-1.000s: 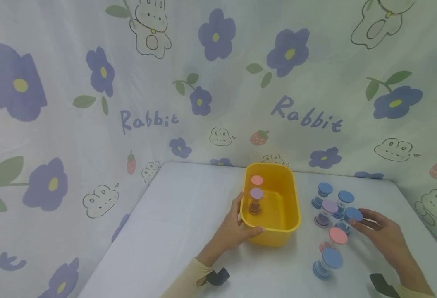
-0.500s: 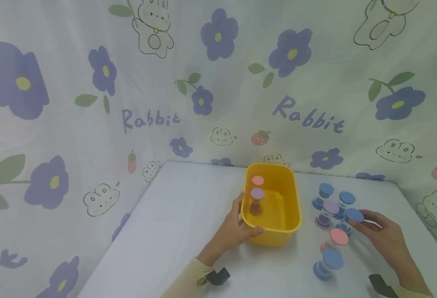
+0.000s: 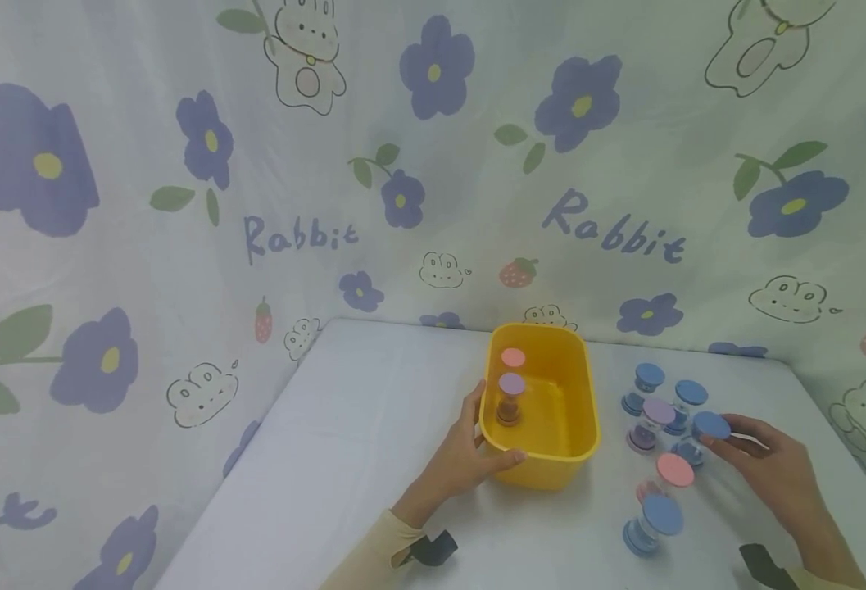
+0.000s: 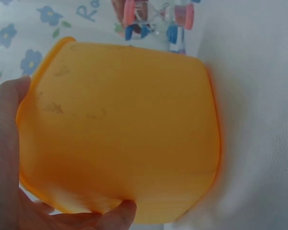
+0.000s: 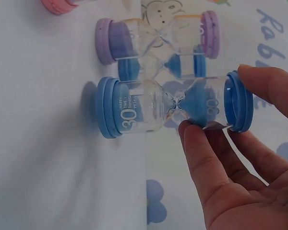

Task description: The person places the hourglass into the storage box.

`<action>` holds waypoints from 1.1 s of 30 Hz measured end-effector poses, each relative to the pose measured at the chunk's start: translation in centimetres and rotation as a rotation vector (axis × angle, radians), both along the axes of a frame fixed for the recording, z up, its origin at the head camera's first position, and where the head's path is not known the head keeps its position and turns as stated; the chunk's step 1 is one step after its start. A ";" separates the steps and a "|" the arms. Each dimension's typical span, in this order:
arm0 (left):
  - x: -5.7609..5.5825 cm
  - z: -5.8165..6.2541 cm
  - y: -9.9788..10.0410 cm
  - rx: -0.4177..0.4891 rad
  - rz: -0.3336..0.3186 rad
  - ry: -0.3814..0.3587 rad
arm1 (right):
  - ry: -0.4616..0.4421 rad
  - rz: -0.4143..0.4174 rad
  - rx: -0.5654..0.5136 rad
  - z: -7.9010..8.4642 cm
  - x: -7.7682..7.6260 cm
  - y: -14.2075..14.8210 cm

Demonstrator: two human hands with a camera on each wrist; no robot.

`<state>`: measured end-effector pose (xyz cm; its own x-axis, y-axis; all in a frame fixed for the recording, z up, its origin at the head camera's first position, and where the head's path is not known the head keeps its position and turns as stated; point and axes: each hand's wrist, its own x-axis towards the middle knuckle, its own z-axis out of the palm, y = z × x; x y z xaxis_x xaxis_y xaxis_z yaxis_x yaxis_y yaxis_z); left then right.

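With my left hand I grip the near left corner of the yellow plastic bin, thumb over the rim. In it stand a sand timer with a purple top and one with a pink top. My right hand pinches a blue-capped sand timer by its upper end, thumb at the top cap and fingertips along the glass. It stands roughly upright, its lower cap close to the table, and blue sand shows in both bulbs. A purple sand timer is right beside it.
More sand timers stand right of the bin: a pink one, a near blue one and two blue ones farther back, including one at the far left. A patterned curtain rises behind the white table.
My right hand has shifted slightly to the right with the blue sand timer, away from the purple one. My left hand keeps its hold on the bin.
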<state>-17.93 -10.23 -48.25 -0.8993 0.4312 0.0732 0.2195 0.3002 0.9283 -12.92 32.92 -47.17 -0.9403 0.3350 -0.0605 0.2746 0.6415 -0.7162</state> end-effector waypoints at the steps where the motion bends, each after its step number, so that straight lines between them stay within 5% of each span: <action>1: 0.0 0.0 0.0 0.001 -0.001 0.001 | 0.005 -0.003 0.006 0.2 0.0 0.0; 18: 0.0 0.1 0.1 0.007 0.004 -0.011 | 0.113 -0.034 0.016 4.0 0.5 -0.6; 33: -0.1 0.2 0.1 0.019 -0.009 0.000 | 0.221 0.065 -0.073 8.8 0.4 -3.6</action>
<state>-18.04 -10.12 -48.08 -0.8956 0.4374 0.0814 0.2221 0.2810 0.9336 -12.57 29.31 -38.41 -0.9529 0.2754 0.1270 0.0660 0.5970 -0.7995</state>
